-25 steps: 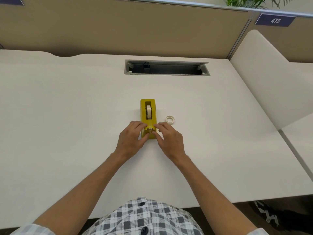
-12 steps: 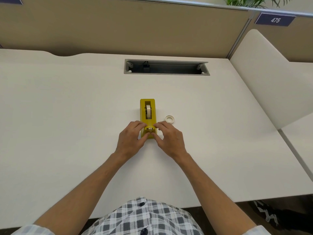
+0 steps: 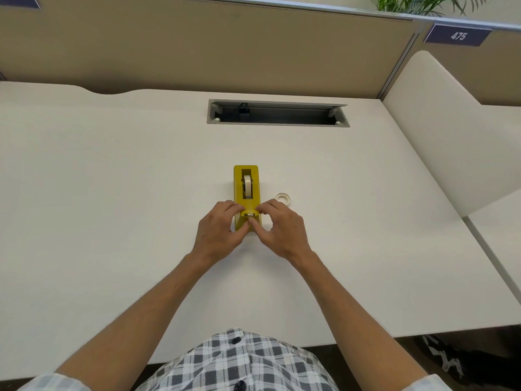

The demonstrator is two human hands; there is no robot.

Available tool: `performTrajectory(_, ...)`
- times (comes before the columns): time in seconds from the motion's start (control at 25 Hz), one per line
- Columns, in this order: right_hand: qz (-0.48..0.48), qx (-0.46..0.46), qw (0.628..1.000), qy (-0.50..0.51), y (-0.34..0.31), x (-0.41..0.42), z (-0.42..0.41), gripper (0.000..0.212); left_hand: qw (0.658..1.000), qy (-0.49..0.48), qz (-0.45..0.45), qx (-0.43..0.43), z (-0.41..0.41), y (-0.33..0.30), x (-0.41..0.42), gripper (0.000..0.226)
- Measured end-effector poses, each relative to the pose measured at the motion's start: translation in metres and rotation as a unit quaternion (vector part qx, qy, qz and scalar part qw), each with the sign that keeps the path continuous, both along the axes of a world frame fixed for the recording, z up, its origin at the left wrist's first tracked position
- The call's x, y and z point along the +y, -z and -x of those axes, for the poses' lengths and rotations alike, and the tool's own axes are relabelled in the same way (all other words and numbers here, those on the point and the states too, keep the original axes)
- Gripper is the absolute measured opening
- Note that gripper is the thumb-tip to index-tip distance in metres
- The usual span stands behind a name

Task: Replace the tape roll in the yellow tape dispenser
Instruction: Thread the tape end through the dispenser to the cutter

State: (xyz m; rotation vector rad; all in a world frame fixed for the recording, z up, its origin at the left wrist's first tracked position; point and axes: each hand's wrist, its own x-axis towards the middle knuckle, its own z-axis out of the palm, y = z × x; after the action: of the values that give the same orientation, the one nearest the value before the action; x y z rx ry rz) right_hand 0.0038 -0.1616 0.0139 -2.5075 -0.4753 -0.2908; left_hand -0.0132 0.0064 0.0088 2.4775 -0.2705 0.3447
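- One wide cream desk [image 3: 112,221] fills most of the view, backed by a tan partition panel [image 3: 197,52]; a second cream panel [image 3: 439,131] walls off the right side.
- A grey cable tray slot [image 3: 277,113] is cut into the desk well beyond the fingertips, and a dark plate reading 475 [image 3: 458,35] sits on the partition far up to the right, with green plant leaves [image 3: 417,4] above it.
- The yellow tape dispenser [image 3: 246,193] stands lengthwise on the desk, its near end between the two hands, a tape roll [image 3: 248,187] seated in its slot just beyond the fingertips.
- The left hand [image 3: 218,231] grips the dispenser's near end from the left, fingers curled against its side.
- The right hand [image 3: 283,230] curls in from the right, thumb and forefinger pinching at the cutter end of the dispenser.
- A small empty tape core [image 3: 283,198] lies flat on the desk, just beyond the right knuckles, apart from the dispenser.
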Motion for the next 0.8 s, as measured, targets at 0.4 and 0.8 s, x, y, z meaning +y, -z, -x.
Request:
performTrajectory(0.4,-0.017,0.028,0.999,0.011,-0.007,0.001,-0.004,0.030,1.000,-0.004,0.006,-0.002,-0.002,-0.001,0.002,0.030)
performTrajectory(0.8,-0.026,0.067,0.997,0.010,-0.015,0.001,0.001,0.032,0.999,0.011,0.029,0.032,0.005,-0.005,0.004,0.037)
